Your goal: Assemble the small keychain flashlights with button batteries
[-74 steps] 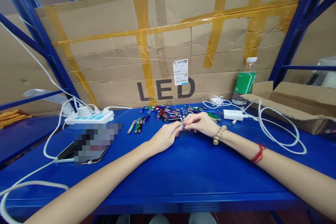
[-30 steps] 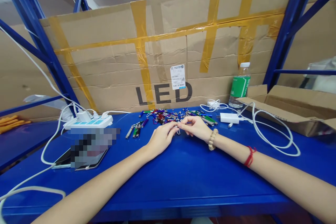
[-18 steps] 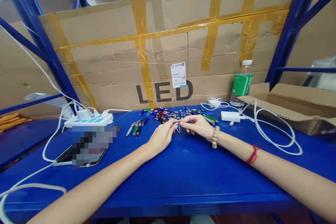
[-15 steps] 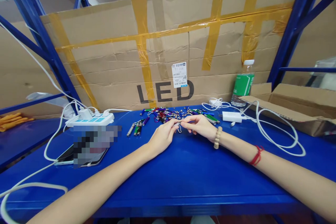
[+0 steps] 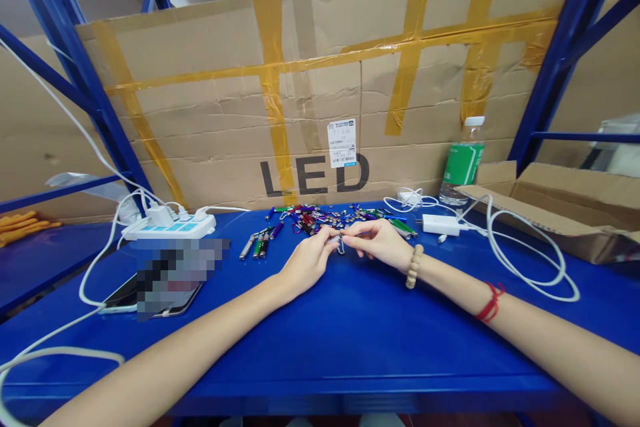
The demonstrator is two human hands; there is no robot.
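My left hand (image 5: 309,259) pinches a small silver metal tube (image 5: 335,238), mostly hidden by the fingers. A little metal clip (image 5: 341,249) hangs from it. My right hand (image 5: 379,242), fingers closed, pinches the tube's right end; its exact hold is too small to make out. Behind both hands lies a pile of small coloured metal tubes (image 5: 306,221) with clips and many tiny round pieces. To the left of my left hand, several more such tubes (image 5: 257,245) lie in a short row, among them silver, green and dark ones.
On the left stand a white power strip (image 5: 200,229) with cables and phones (image 5: 175,307), partly blurred out. To the right are a white charger (image 5: 440,224), a looped white cable (image 5: 567,290), a water bottle (image 5: 463,167) and an open cardboard box (image 5: 575,197). Taped cardboard (image 5: 225,127) closes the back.
Both hands keep almost the same place and hold on the silver tube, with only small finger shifts. The view has moved very slightly.
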